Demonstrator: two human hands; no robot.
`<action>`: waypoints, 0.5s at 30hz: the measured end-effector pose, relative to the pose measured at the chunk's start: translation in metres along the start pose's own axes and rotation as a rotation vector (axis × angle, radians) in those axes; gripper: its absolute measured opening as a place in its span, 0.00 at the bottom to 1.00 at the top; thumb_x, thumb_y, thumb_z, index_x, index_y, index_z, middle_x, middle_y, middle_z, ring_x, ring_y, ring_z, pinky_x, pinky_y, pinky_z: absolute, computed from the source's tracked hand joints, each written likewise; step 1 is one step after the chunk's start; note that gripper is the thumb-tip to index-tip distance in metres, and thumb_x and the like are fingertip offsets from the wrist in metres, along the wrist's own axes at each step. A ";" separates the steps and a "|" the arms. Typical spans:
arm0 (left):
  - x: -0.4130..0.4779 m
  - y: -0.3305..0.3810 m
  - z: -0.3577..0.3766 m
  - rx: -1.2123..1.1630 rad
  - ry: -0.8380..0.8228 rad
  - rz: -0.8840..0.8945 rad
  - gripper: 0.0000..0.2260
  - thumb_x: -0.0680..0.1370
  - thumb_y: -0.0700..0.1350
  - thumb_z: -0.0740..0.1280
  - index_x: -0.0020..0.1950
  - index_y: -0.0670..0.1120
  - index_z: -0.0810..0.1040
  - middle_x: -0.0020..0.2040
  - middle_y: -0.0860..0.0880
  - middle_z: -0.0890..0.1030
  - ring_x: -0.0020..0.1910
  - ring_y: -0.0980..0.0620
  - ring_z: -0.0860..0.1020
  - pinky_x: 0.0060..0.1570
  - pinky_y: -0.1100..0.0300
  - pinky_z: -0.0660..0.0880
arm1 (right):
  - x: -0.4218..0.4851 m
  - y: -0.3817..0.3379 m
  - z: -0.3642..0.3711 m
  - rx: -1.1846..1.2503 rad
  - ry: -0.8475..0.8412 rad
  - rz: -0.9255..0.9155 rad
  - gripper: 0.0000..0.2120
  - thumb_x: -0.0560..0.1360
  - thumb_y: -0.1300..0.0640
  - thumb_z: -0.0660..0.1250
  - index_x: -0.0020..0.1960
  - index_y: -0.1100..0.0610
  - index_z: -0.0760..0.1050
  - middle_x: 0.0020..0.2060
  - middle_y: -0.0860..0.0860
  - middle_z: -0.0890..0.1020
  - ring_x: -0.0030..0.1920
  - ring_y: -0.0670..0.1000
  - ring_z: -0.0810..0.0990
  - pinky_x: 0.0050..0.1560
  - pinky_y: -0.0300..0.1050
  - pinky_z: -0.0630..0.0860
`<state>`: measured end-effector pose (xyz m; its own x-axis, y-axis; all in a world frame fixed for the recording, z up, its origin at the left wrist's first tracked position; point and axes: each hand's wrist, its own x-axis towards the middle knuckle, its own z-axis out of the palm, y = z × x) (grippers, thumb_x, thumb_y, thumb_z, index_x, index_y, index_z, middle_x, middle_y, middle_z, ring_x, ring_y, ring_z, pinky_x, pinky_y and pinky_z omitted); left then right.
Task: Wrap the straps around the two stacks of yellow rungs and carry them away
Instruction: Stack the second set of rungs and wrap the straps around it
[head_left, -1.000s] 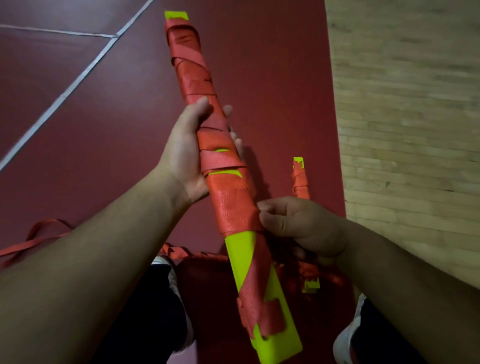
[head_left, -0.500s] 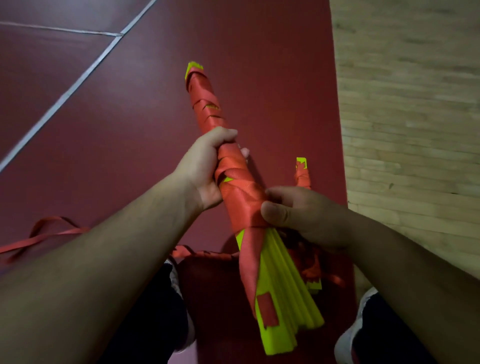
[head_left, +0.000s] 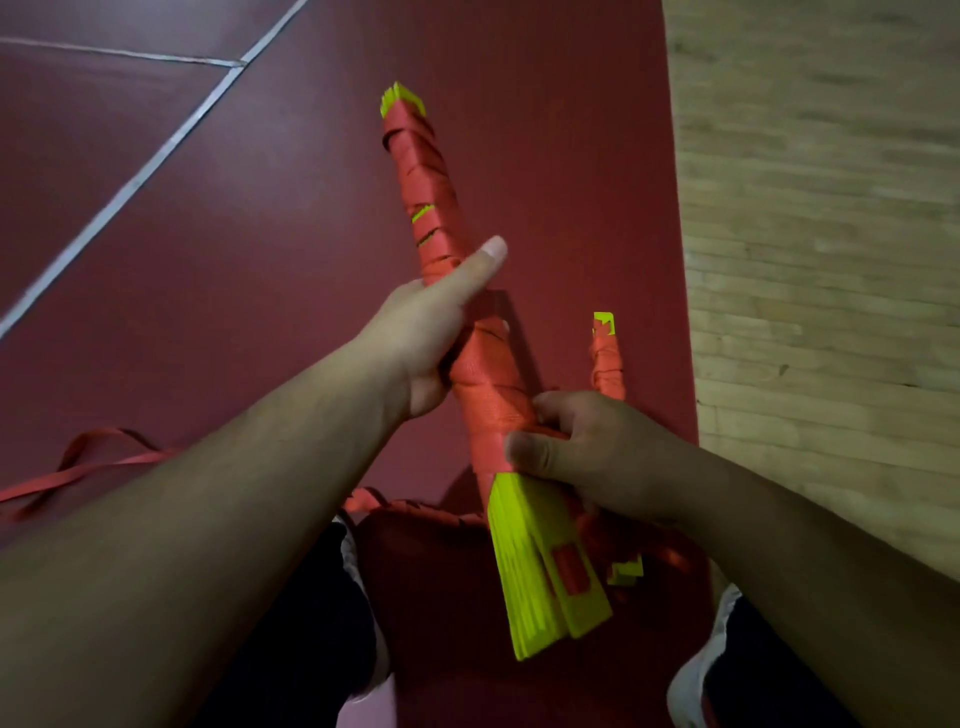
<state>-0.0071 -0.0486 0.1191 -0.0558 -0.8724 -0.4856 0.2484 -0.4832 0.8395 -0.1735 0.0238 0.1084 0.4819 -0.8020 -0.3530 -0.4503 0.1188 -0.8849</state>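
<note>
Head view: the left hand (head_left: 415, 343) grips the strap-wound stack of yellow rungs (head_left: 535, 566) at mid-length. The right hand (head_left: 587, 452) clasps it just nearer the body. Its long axis points away. The second stack (head_left: 607, 364) lies just beyond the right fingers.

Held stack (head_left: 530, 571): neon yellow rungs, spiral-wound in orange-red strap (head_left: 488, 384), one red patch (head_left: 571, 571) on the bare end. Second stack (head_left: 604, 325): same yellow, same orange-red. Mat (head_left: 311, 234): dark maroon, white lines (head_left: 130, 182). Floor (head_left: 831, 260): pale tan planks

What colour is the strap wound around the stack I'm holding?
Orange-red strap over bright yellow rungs, seen best in the head view.
</note>
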 end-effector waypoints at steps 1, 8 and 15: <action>0.000 -0.002 -0.001 -0.006 0.014 -0.011 0.17 0.74 0.53 0.75 0.54 0.42 0.77 0.39 0.43 0.80 0.33 0.48 0.80 0.35 0.55 0.80 | -0.001 0.000 0.000 0.034 -0.003 -0.008 0.22 0.70 0.35 0.68 0.44 0.55 0.75 0.31 0.54 0.80 0.27 0.50 0.78 0.26 0.46 0.73; 0.000 0.008 -0.007 -0.343 -0.138 -0.064 0.05 0.82 0.44 0.63 0.49 0.44 0.75 0.40 0.48 0.81 0.37 0.52 0.81 0.37 0.61 0.80 | -0.002 -0.002 -0.014 0.379 -0.147 0.029 0.20 0.75 0.48 0.70 0.53 0.65 0.72 0.35 0.59 0.73 0.27 0.51 0.71 0.21 0.36 0.70; -0.003 0.014 -0.008 -0.306 -0.193 0.004 0.14 0.83 0.53 0.60 0.56 0.43 0.76 0.49 0.49 0.85 0.49 0.52 0.84 0.46 0.58 0.81 | -0.003 0.003 -0.020 0.287 -0.172 0.028 0.48 0.57 0.24 0.72 0.55 0.66 0.75 0.39 0.62 0.75 0.31 0.54 0.73 0.27 0.40 0.71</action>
<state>0.0045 -0.0523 0.1298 -0.2282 -0.8862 -0.4033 0.5254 -0.4608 0.7153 -0.1914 0.0144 0.1132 0.6033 -0.6883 -0.4028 -0.2467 0.3192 -0.9150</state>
